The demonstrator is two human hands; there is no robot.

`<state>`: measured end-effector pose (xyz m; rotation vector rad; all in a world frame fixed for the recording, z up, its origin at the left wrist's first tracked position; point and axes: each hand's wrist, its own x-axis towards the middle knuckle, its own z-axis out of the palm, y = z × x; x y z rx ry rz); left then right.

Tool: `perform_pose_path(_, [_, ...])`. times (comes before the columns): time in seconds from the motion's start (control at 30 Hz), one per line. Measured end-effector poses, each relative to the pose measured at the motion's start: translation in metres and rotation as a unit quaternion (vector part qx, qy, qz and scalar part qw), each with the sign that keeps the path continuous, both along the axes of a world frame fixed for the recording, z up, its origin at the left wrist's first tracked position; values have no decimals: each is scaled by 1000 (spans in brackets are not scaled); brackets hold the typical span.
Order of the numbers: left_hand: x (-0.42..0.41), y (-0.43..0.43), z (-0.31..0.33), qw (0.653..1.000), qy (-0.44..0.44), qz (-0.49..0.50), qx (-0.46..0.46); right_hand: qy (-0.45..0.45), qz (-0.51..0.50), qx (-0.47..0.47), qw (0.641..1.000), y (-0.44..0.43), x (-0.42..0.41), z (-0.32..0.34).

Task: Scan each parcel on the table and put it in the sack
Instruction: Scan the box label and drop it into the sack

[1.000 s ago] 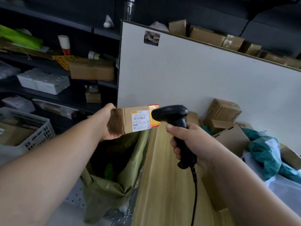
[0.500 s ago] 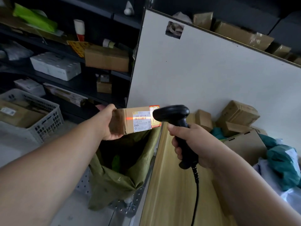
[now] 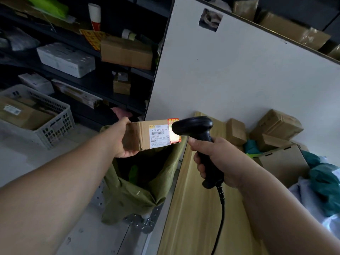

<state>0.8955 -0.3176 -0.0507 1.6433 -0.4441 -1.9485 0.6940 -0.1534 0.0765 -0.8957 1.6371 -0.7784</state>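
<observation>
My left hand (image 3: 121, 138) grips the left end of a small brown cardboard parcel (image 3: 141, 136), its white barcode label turned toward me. The parcel hangs above the open mouth of the olive-green sack (image 3: 128, 192), which stands on the floor beside the table's left edge. My right hand (image 3: 219, 161) grips the handle of a black corded barcode scanner (image 3: 195, 127). The scanner's head points at the parcel's right end, where a bright patch of light falls on the red and yellow sticker. More cardboard parcels (image 3: 276, 129) and teal bags (image 3: 322, 177) lie at the table's far right.
The wooden table (image 3: 193, 218) runs along the right, backed by a tilted white board (image 3: 239, 70). Dark shelves (image 3: 82, 52) with boxes fill the left. A white plastic crate (image 3: 46, 126) holding boxes stands on the floor at left. A perforated metal plate (image 3: 139, 218) lies under the sack.
The red scan line seen on the label half a second ago is gone; a bright glow now sits on the sticker at the parcel's right end. Both hands hold nearly the same pose.
</observation>
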Motion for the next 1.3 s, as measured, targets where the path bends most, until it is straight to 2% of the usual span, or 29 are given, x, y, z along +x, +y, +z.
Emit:
perform_pose_path(0.17, [1, 5, -11, 1000, -6, 12, 11, -7, -16, 6, 1000, 0, -4, -10])
perform_pose_path(0.53, [-17, 22, -61, 994, -26, 21, 102, -43, -41, 33, 998, 5, -24, -48])
perform_pose_path(0.67, [-30, 26, -64, 985, -81, -7, 150, -58, -56, 43, 996, 10, -37, -60])
perform_pose_path(0.77, [-43, 29, -59, 984, -132, -54, 109, -65, -74, 48, 994, 18, -47, -67])
perform_pose_path(0.9, [-78, 30, -58, 972, -166, -158, -48, -71, -110, 47, 990, 37, -66, -70])
perform_pose_path(1.03, [-135, 46, -40, 920, -240, -263, -165, -64, -188, 36, 979, 65, -94, -69])
perform_pose_path(1.17, [-208, 71, -12, 814, -278, -368, -352, -48, -273, 2, 961, 90, -128, -67])
perform_pose_path(1.3, [-277, 84, 8, 722, -327, -429, -433, -38, -347, -31, 937, 100, -162, -67])
